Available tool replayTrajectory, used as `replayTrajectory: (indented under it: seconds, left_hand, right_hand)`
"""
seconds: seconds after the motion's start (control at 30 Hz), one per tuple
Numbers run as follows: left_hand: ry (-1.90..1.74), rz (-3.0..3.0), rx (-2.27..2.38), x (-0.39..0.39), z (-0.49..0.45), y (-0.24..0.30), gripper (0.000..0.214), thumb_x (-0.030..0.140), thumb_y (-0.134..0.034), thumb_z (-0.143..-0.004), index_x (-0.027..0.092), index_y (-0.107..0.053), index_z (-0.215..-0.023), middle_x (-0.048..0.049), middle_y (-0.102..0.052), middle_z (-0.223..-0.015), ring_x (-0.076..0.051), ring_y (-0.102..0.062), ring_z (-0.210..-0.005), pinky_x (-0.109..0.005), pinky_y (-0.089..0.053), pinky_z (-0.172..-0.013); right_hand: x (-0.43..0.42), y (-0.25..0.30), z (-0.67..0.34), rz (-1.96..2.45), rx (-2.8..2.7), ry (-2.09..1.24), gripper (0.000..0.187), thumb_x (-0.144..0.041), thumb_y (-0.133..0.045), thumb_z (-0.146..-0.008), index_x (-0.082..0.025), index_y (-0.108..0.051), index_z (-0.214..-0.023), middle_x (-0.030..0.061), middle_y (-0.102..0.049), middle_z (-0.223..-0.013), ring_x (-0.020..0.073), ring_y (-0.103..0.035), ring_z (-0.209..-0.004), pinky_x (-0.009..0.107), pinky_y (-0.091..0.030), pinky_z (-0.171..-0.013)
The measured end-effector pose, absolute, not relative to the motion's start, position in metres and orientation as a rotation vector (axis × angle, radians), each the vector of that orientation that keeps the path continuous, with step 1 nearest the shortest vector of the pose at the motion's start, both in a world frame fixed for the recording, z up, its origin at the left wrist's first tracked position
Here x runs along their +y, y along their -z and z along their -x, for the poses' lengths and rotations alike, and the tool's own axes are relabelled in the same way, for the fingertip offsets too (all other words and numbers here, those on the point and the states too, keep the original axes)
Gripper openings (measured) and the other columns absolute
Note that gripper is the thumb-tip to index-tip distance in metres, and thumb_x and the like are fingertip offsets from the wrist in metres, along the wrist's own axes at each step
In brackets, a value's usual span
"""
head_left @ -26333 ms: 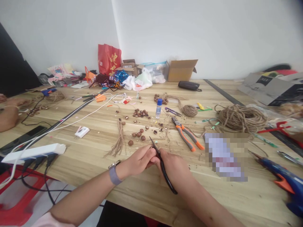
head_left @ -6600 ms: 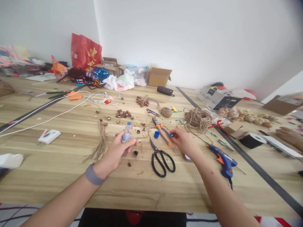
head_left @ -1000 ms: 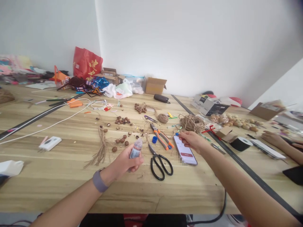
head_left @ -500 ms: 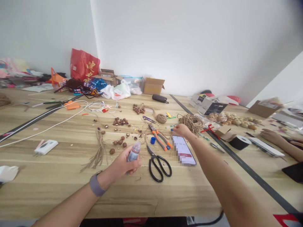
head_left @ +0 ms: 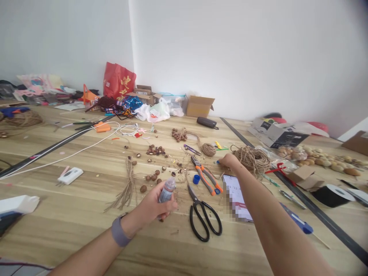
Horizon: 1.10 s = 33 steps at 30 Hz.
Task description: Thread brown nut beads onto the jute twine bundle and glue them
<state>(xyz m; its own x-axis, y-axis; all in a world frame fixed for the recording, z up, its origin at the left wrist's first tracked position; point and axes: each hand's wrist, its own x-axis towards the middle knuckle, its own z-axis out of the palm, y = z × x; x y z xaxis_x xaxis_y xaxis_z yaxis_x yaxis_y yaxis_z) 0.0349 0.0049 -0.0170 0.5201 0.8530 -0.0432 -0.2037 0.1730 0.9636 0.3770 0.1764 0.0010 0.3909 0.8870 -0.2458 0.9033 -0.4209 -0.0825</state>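
My left hand (head_left: 158, 205) is wrapped around a small clear bottle (head_left: 166, 190) with a label, held upright above the table. My right hand (head_left: 230, 161) reaches forward beside the large coil of twine (head_left: 251, 159). Its fingers are closed at the tips, where a small blue bit (head_left: 217, 162) shows; what they hold is mostly hidden. Black-handled scissors (head_left: 204, 220) lie between my arms. Beyond them are orange-grey pliers (head_left: 205, 174) and a blue cap (head_left: 196, 179). A phone (head_left: 237, 197) lies partly under my right forearm.
Brown nuts (head_left: 155, 150) and shell bits are scattered mid-table. A bundle of twine strands (head_left: 128, 184) lies left, and a small twine ball (head_left: 208, 149) farther back. A white charger (head_left: 70, 176), black tape roll (head_left: 332, 194) and blue cutter (head_left: 297, 218) lie around. Bags and boxes (head_left: 199, 106) line the wall.
The view has swung left, so the things on the table appear farther right. My left hand still holds the bottle; my right hand stays stretched out by the twine coil.
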Motion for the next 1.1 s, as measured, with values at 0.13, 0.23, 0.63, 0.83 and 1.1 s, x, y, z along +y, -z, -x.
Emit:
replayTrajectory:
  seconds: [0.13, 0.23, 0.63, 0.83, 1.1]
  left_hand:
    - [-0.847, -1.143, 0.69, 0.005, -0.034, 0.017, 0.048, 0.045, -0.078, -0.062, 0.02, -0.041, -0.081, 0.0089, -0.047, -0.057, -0.002, -0.037, -0.039, -0.016, -0.028, -0.036]
    - [-0.843, -1.137, 0.69, 0.005, -0.034, 0.016, 0.048, 0.044, -0.079, -0.062, 0.02, -0.041, -0.079, 0.0089, -0.047, -0.058, -0.002, -0.037, -0.039, -0.016, -0.028, -0.036]
    - [-0.786, -1.182, 0.661, 0.003, -0.032, 0.015, 0.044, 0.042, -0.076, -0.065, 0.02, -0.04, -0.078, 0.0084, -0.049, -0.058, -0.003, -0.039, -0.039, -0.017, -0.027, -0.038]
    - [-0.808, -1.174, 0.659, -0.001, -0.034, 0.014, 0.043, 0.039, -0.076, -0.065, 0.02, -0.04, -0.079, 0.0086, -0.049, -0.061, -0.002, -0.04, -0.04, -0.016, -0.027, -0.039]
    - [-0.803, -1.191, 0.672, -0.001, -0.033, 0.014, 0.043, 0.04, -0.075, -0.066, 0.02, -0.039, -0.078, 0.0093, -0.046, -0.056, -0.004, -0.039, -0.04, -0.017, -0.028, -0.039]
  right_hand:
    - [0.181, -0.004, -0.382, -2.537, 1.637, 0.363, 0.034, -0.034, -0.058, -0.089, -0.015, -0.058, -0.116, 0.01, -0.058, -0.119, 0.0213, -0.06, -0.102, 0.038, -0.051, -0.085]
    - [0.175, -0.012, -0.381, -2.52, 1.695, 0.317, 0.033, -0.034, -0.057, -0.09, -0.015, -0.057, -0.117, 0.0096, -0.058, -0.119, 0.0205, -0.06, -0.1, 0.039, -0.052, -0.084]
    - [0.059, -0.042, -0.337, -1.723, 2.552, 0.408, 0.019, -0.015, -0.061, -0.077, -0.021, -0.071, -0.092, 0.0022, -0.067, -0.092, 0.0155, -0.061, -0.085, 0.024, -0.045, -0.077]
    - [0.042, -0.029, -0.335, -1.593, 2.584, 0.362, 0.027, -0.009, -0.062, -0.07, -0.021, -0.071, -0.093, 0.0066, -0.062, -0.095, 0.0171, -0.06, -0.084, 0.025, -0.044, -0.076]
    - [0.034, -0.04, -0.329, -1.639, 2.622, 0.34, 0.024, -0.01, -0.057, -0.072, -0.016, -0.067, -0.093, 0.0076, -0.064, -0.091, 0.0176, -0.06, -0.08, 0.027, -0.045, -0.072]
